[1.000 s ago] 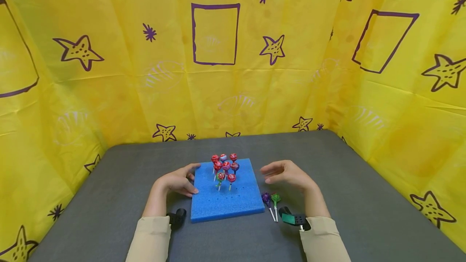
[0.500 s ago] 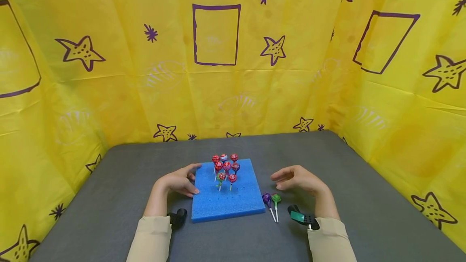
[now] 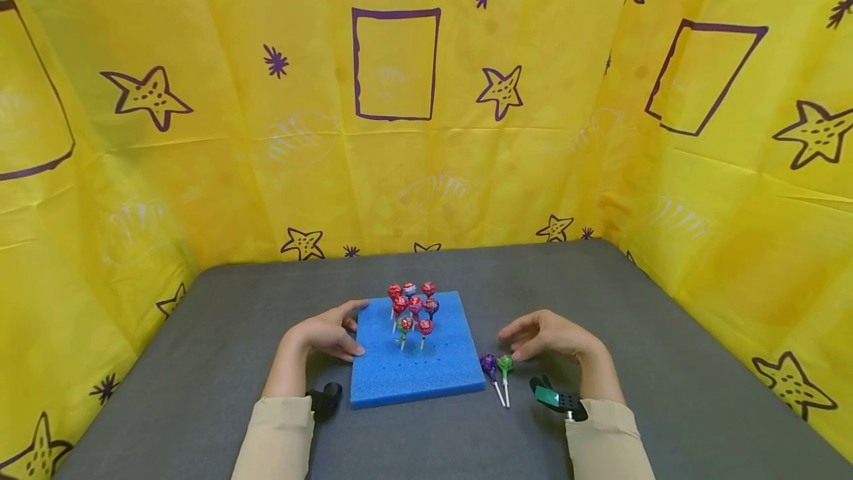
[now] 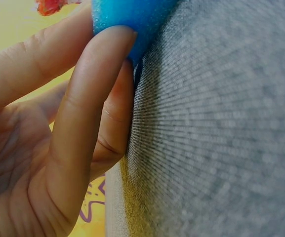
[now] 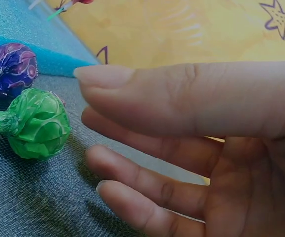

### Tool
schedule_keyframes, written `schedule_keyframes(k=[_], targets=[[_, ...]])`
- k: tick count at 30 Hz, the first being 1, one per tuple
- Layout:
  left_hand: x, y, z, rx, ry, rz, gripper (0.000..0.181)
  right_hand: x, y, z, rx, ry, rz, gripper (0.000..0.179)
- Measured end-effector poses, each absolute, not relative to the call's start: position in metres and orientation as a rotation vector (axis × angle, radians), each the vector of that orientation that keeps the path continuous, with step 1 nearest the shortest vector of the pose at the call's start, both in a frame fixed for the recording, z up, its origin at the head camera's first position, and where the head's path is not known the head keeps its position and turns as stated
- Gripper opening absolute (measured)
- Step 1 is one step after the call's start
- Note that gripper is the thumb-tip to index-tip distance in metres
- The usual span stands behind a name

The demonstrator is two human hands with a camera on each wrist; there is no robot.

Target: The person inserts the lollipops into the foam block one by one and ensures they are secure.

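A blue foam board (image 3: 380, 384) lies on the grey table, with several wrapped lollipops (image 3: 415, 305) standing upright by their sticks in its middle and far part. My left hand (image 3: 324, 333) rests against the board's left edge; the left wrist view has its fingertips touching the blue foam (image 4: 127, 19). To the right of the board, a purple-wrapped lollipop (image 3: 489, 364) and a green-wrapped lollipop (image 3: 505, 364) lie side by side, sticks toward me. Just beyond them hovers my right hand (image 3: 549, 335), fingers apart and holding nothing. A small gap separates its fingertips from the green lollipop (image 5: 39, 123) in the right wrist view.
Small holes (image 3: 416, 363) dot the near part of the board. Yellow patterned cloth (image 3: 426, 191) walls in the table's back and sides. Black wrist cameras (image 3: 325, 400) sit on both wrists, the right one low beside the loose lollipops.
My right hand has moved right, away from the board, and then lowered toward the green lollipop. The left hand and the board have stayed in place.
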State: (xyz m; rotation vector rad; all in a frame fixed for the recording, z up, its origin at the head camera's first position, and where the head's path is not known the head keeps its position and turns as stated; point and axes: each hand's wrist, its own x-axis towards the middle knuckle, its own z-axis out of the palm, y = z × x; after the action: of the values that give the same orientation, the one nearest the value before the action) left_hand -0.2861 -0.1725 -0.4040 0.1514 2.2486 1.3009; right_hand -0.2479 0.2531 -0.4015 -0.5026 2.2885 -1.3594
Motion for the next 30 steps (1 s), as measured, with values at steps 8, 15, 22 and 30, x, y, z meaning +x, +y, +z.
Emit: schedule_keyframes(k=[8, 15, 22, 30], targets=[[-0.286, -0.172, -0.404, 0.149, 2.251, 1.308, 0.096, -0.248, 0.250, -0.404, -0.504, 2.252, -1.335, 0.042], [-0.285, -0.172, -0.404, 0.149, 2.254, 1.307, 0.096, -0.247, 0.247, -0.404, -0.513, 2.182, -1.348, 0.039], [-0.287, -0.173, -0.404, 0.155, 2.255, 1.297, 0.096, -0.248, 0.244, -0.404, -0.511, 2.133, -1.326, 0.038], [-0.288, -0.173, -0.405, 0.132, 2.251, 1.316, 0.095, -0.248, 0.243, -0.404, -0.486, 2.127, -1.326, 0.034]])
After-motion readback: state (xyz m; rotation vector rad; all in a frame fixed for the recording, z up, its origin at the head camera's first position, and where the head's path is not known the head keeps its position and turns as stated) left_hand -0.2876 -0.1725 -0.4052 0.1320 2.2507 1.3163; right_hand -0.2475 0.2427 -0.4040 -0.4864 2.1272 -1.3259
